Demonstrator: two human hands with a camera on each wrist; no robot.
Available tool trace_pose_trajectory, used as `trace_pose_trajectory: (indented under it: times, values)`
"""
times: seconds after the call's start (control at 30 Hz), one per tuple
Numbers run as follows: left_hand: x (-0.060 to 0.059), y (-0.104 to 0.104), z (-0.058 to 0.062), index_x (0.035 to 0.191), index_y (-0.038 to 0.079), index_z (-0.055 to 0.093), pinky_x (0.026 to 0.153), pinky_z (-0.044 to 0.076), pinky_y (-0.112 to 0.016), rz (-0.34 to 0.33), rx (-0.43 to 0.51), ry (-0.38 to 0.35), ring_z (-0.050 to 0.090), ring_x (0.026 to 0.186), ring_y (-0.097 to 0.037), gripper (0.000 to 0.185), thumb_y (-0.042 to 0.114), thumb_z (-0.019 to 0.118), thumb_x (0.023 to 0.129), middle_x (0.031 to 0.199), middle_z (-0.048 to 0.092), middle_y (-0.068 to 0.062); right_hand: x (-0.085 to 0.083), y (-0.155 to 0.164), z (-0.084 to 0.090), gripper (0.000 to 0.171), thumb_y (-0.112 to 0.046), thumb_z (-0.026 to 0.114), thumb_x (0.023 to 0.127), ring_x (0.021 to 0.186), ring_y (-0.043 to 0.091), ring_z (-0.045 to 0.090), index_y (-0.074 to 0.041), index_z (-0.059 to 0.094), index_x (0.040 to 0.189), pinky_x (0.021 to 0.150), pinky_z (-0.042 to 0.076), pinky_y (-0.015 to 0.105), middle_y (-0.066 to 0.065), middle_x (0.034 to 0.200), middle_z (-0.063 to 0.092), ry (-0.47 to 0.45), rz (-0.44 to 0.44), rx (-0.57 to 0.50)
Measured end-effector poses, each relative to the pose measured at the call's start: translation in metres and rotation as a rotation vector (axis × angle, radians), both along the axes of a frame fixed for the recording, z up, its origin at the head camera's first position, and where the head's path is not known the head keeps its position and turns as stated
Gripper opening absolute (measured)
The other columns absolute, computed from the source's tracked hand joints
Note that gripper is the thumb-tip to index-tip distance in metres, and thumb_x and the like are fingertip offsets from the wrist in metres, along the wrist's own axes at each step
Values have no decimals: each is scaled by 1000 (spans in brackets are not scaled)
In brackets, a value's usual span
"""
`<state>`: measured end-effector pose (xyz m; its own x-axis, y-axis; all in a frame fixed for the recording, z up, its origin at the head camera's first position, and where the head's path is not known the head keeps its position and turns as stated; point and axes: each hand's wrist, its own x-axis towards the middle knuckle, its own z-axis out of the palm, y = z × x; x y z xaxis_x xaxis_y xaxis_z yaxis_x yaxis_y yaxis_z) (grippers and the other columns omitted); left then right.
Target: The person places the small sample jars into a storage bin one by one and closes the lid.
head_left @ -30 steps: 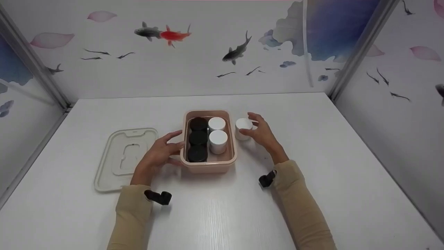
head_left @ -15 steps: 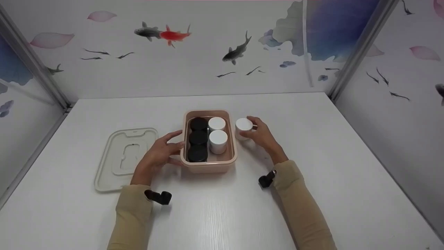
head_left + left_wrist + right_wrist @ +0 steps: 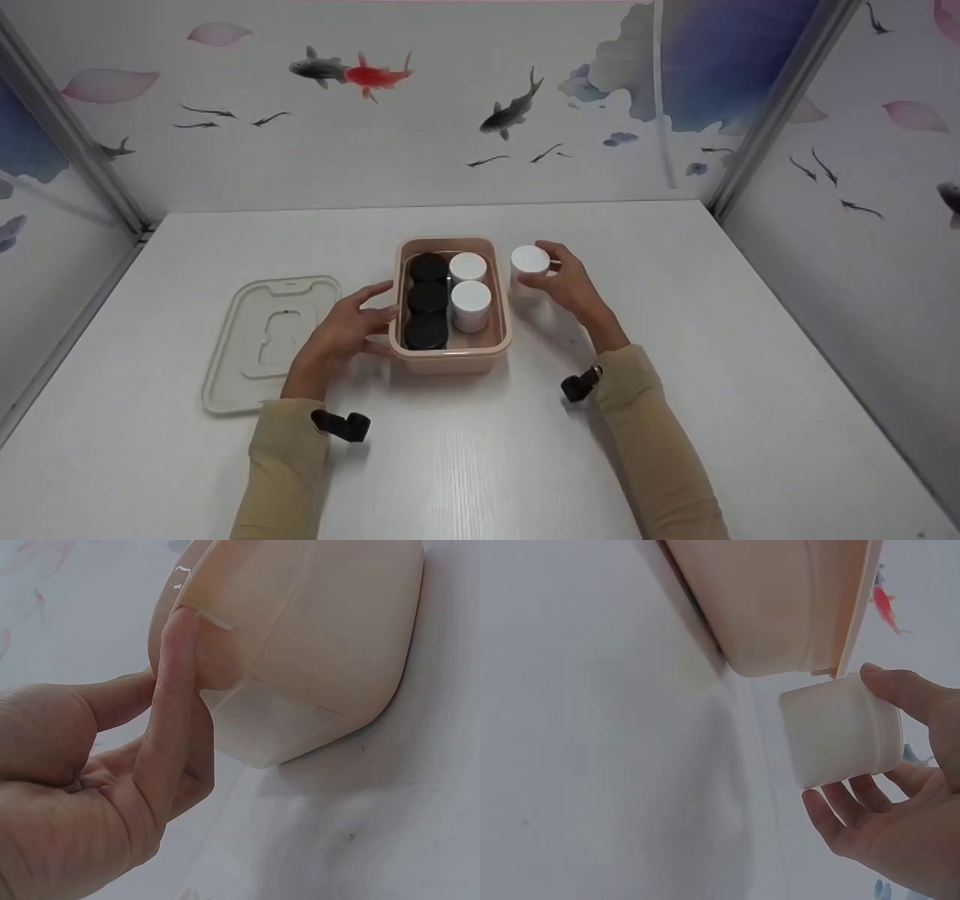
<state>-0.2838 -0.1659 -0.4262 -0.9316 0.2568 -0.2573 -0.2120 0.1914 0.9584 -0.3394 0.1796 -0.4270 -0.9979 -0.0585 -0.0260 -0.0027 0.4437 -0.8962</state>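
**Six jars, one pink bin, one lid**

Counted around the pink storage bin (image 3: 452, 358): three black-lidded jars (image 3: 427, 298) in a column along the bin's left inner side, two white-lidded jars (image 3: 470, 286) in a column along its right inner side toward the far end, with the near right corner of the bin showing bare floor. One more white jar (image 3: 529, 268) outside the bin, just beside its right wall near the far corner. One translucent bin lid (image 3: 264, 341) flat on the white table (image 3: 480, 465), well to the left of the bin. Two tan sleeves (image 3: 289, 469), each with a small black wrist camera (image 3: 341, 425).

Right hand (image 3: 574, 289) to the right of the bin, curled round the loose white jar: thumb on the jar's near side, fingers wrapped behind it. In the right wrist view, white jar (image 3: 841, 730) pinched between thumb above and fingertips (image 3: 832, 804) below, its base clear of the table, close to the bin's rim (image 3: 859, 611) but apart from it. Jar upright in the head view.

Left hand (image 3: 341, 336) against the bin's left wall, fingers straight and loosely spread, nothing clasped. In the left wrist view, thumb (image 3: 171, 709) laid flat against the bin wall (image 3: 315, 645) up to the rim, remaining fingers extended beside the bin's near corner.
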Motion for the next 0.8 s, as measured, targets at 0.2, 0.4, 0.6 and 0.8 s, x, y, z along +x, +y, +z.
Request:
trace_pose_trajectory:
  times: [0.2,0.4,0.6,0.8]
  values:
    - [1,0,-1,159,18,29,76,66,-39,0,-17,16,66,117,-31,63,21,58,103,145,53,-27,7,-1,14,78,-28,79,87,140,31,44,-13,39,153,114,45,50,14,150,46,48,13,-21]
    - [1,-1,0,159,18,28,76,66,-39,-2,-22,14,64,122,-35,64,21,58,103,146,52,-27,15,-7,28,78,-28,79,87,140,31,45,-12,40,151,114,46,50,13,150,46,82,22,-23]
    - [1,-2,1,159,18,29,76,66,-39,-7,-12,11,66,119,-33,63,21,58,103,145,52,-27,23,-13,39,77,-28,79,86,138,31,46,-11,41,151,112,48,51,13,150,45,115,54,-29]
    - [1,-1,0,159,18,30,75,66,-40,2,-1,12,68,112,-28,64,21,59,102,144,53,-28,30,-19,46,75,-31,79,87,134,30,48,-12,43,149,109,50,50,12,146,45,136,83,-11]
